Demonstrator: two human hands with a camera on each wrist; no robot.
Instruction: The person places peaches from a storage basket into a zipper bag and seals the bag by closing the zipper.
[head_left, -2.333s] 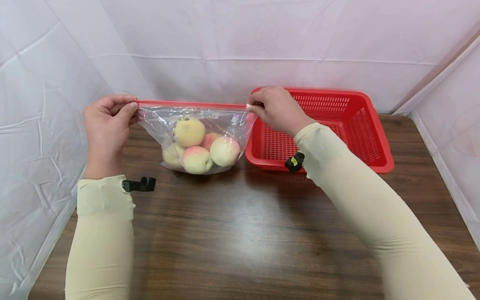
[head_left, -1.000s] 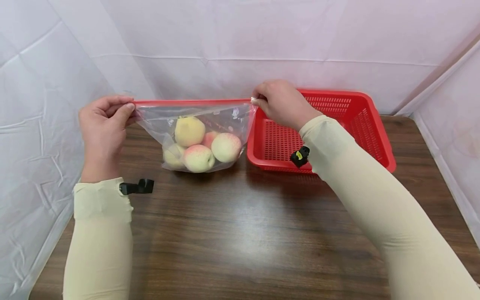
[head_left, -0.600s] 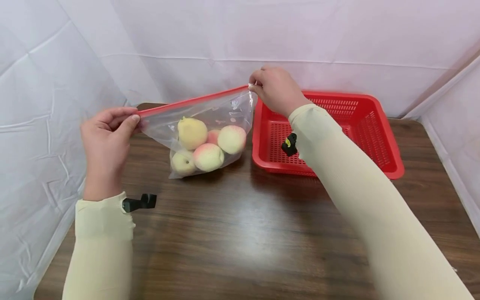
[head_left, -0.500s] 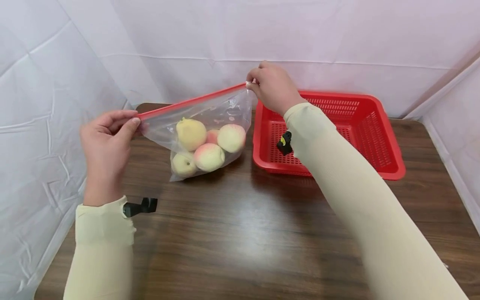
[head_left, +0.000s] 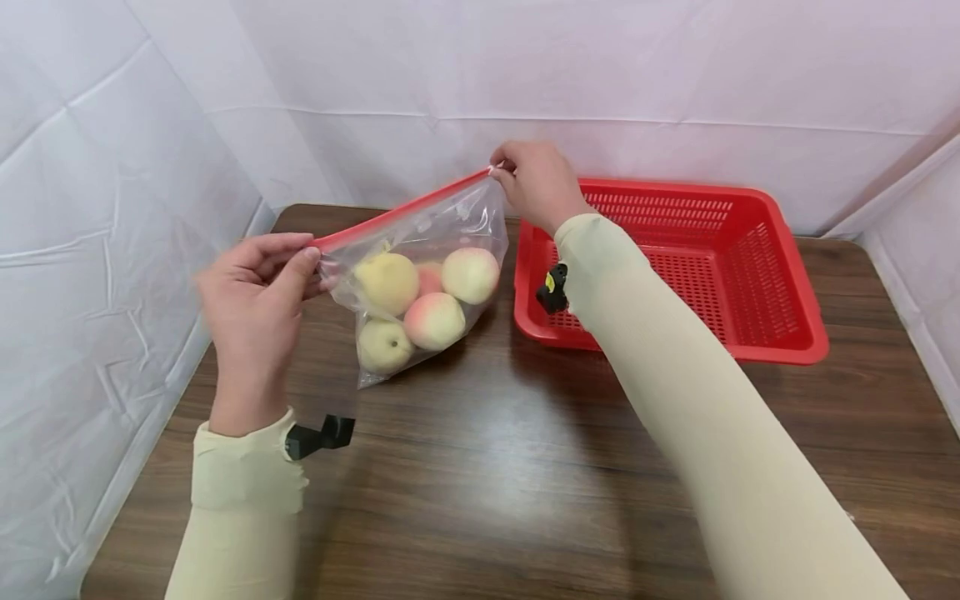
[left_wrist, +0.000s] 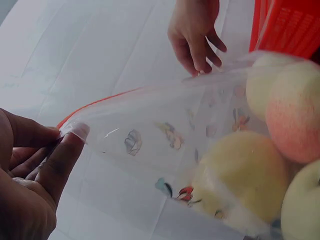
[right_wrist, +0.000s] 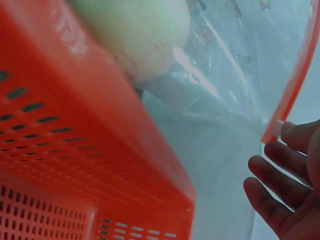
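Note:
A clear zip bag with a red zip strip along its top holds several peaches, pale yellow with pink blush. My left hand pinches the left end of the strip between thumb and fingers. At the strip's other end my right hand pinches the corner, where a small white slider shows at the thumb in the right wrist view. The strip slants up toward the right, and the bag's lower edge hangs close over the table. Small printed cartoon figures show on the film in the left wrist view.
A red perforated plastic basket stands right of the bag, partly behind the right forearm. The dark wood table stretches toward the front. White cloth walls close off the back and both sides.
The strip has gone from level to slanted, its right end raised and its left end lowered. Most recently my left hand has come rightward, closer to my right hand, and the bag has tilted with it.

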